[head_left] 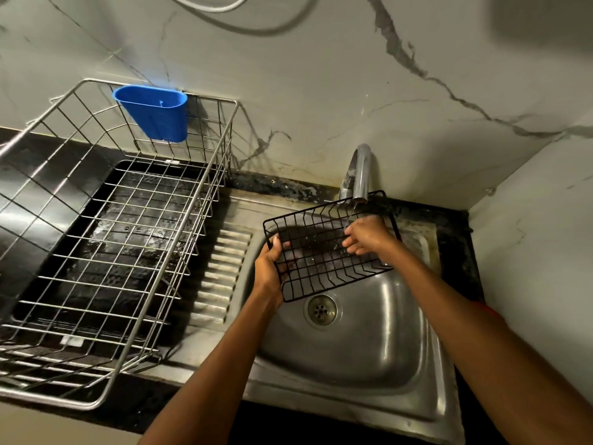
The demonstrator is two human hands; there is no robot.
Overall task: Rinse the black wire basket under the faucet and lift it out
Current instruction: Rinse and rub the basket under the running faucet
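Right now the left hand [269, 268] is gripping the near-left rim of the black wire basket [327, 248], holding it tilted above the sink [369, 342] under the faucet [361, 175], while the right hand [369, 236], fingers loosely bent, is resting inside it, wetted by running water.

A shallow black wire basket [324, 248] with a grid floor hangs tilted over the steel sink [369, 342], its far edge just under the curved chrome faucet [361, 173] and its thin stream
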